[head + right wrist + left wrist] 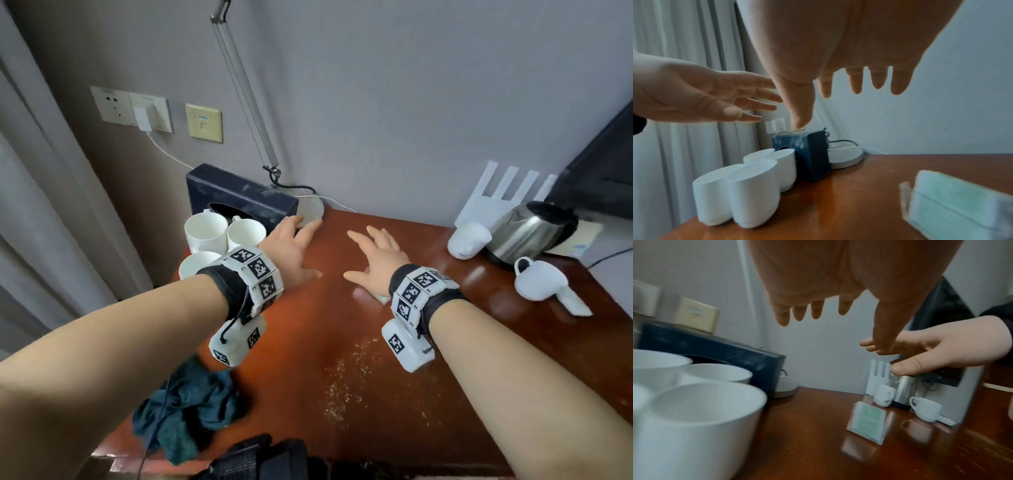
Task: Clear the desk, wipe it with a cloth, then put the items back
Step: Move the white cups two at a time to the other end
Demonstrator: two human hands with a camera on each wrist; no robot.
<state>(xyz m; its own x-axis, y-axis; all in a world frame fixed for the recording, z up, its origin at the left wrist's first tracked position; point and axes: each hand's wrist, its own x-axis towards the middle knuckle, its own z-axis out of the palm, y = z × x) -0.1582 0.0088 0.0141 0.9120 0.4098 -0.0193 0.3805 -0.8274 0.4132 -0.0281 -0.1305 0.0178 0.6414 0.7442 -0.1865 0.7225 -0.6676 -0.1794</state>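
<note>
Now both hands hover palm-down over the middle of the bench, fingers straight and spread, holding nothing. The left hand reaches toward the back left, its fingertips near a dark blue tissue box that stands against the wall. The right hand floats a little apart from it, over a clear card holder with a pale green insert, which stands on the wood below the palm; in the head view only a white corner of it shows under the wrist.

Just left of the left hand, white mugs stand bunched together and touching, upright, at the bench's left edge in front of the tissue box. Beside the box, at the wall, sits a round grey lamp base with a thin metal arm rising from it and cords trailing behind.

Near the front left edge lies a crumpled dark teal cloth, partly under the left forearm. Fine pale crumbs are scattered over the wood between the forearms.

At the back right stand a steel kettle, two small white cups and a white slotted rack leaning at the wall.
</note>
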